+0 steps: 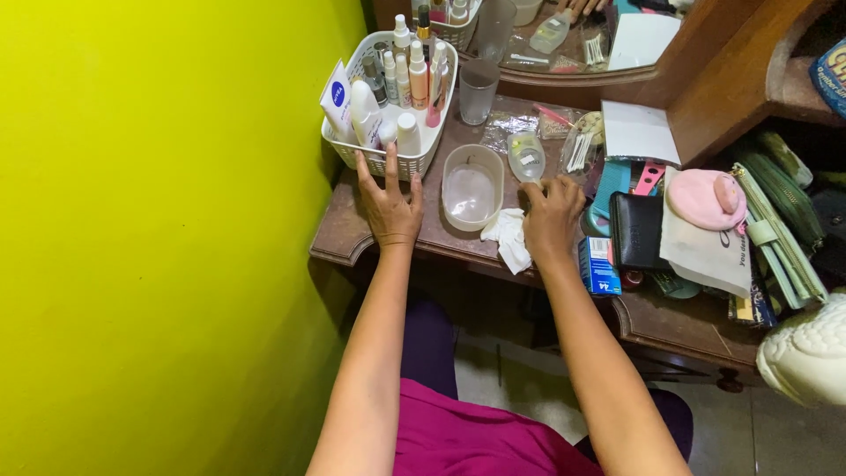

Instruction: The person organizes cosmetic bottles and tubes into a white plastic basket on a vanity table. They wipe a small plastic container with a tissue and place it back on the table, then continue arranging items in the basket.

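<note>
left hand [389, 204] lies flat on the brown tabletop [445, 234], palm down, fingers spread. it grasps nothing. the fingertips [390, 152] touch the front wall of the white plastic basket [421, 157].

the basket stands at the left rear of the table, against the yellow-green wall [159, 220]. it is packed with upright bottles and tubes [401, 84], mostly white, some with pink caps.

right hand [551, 214] rests on the table just right of a crumpled white tissue [510, 236]. its fingers are curled down toward the surface, just in front of a small clear bottle [527, 157] that lies on its side. whether the fingers clasp anything cannot be told; the back of the hand hides them. the tissue touches the hand's left edge and hangs over the table's front edge.

between the two hands stands an empty translucent plastic container [472, 187], open side up, apart from both. behind it stands a clear drinking glass [478, 91], upright, just beside the basket.

right of the right hand: a small blue and white box [599, 266] at the table's front edge, a black wallet [636, 231], a pink round pouch [707, 199] lying on a white bag, and green zipped cases [780, 225] stacked at the far right. a white card [639, 132] leans by the wooden mirror frame [705, 79]. clear packets [577, 145] lie behind the hand.

the person is seated, magenta cloth [467, 436] over the lap.
</note>
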